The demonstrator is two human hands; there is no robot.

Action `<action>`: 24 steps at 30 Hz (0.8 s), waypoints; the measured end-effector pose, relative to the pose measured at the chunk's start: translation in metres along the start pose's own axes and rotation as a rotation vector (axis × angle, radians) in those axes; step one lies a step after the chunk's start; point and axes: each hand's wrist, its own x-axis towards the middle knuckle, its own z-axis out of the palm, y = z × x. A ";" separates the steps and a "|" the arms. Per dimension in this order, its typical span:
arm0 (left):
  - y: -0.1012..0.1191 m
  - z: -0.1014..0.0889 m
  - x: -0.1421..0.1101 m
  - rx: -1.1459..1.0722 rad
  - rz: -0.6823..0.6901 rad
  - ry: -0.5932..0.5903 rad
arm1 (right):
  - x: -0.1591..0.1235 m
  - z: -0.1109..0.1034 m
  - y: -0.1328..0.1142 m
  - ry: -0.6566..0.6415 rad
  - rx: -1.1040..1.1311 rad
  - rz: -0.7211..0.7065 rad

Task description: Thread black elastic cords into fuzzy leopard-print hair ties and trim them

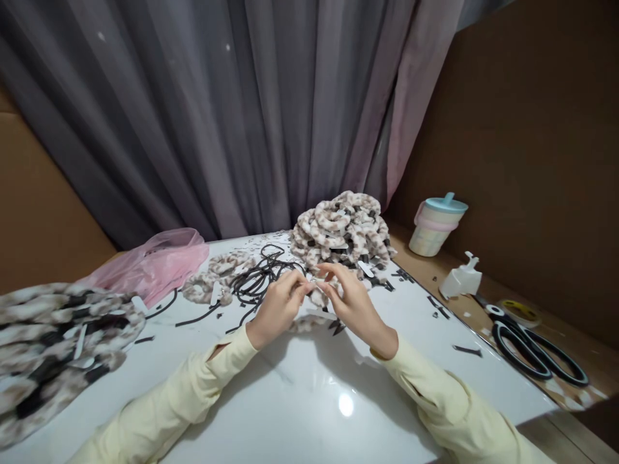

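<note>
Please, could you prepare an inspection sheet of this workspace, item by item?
Surface: glossy white table, dark scraps on it.
Job's things: mottled plush pieces, heaped at back and far left.
Clutter: pink plastic bag; scissors and tape roll at right.
Grips: left grip and right grip close together above plush; anything held is unclear.
Cables: nothing seen, only tangled black cord.
Surroundings: grey curtain behind, brown panels beside, lidded cup and white dispenser at right.

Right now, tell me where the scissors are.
In the head view, the scissors lie at the far right, beside the right edge of the white tabletop, next to the tape roll.
</note>
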 end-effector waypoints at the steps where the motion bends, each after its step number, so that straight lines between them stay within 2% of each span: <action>1: -0.002 0.000 0.002 -0.091 -0.125 0.034 | -0.003 0.001 -0.003 0.054 0.020 -0.007; 3: -0.006 0.000 0.007 -0.282 -0.333 0.094 | -0.009 0.005 -0.010 0.053 0.059 -0.014; 5: -0.010 -0.001 0.010 -0.413 -0.468 0.125 | -0.014 0.010 -0.015 -0.037 0.046 0.036; 9: -0.016 -0.002 0.014 -0.569 -0.660 0.055 | -0.022 0.023 -0.018 -0.285 -0.072 0.171; 12: -0.021 -0.001 0.016 -0.673 -0.784 0.029 | -0.026 0.030 -0.016 -0.363 -0.020 0.201; 16: -0.029 0.001 0.016 -0.751 -0.875 0.057 | -0.028 0.035 -0.016 -0.402 0.192 0.298; 21: -0.037 0.005 0.012 -0.764 -0.904 0.064 | -0.022 0.033 -0.020 -0.507 0.431 0.634; 24: -0.036 0.007 0.009 -0.734 -0.873 0.050 | -0.018 0.031 -0.022 -0.548 0.491 0.766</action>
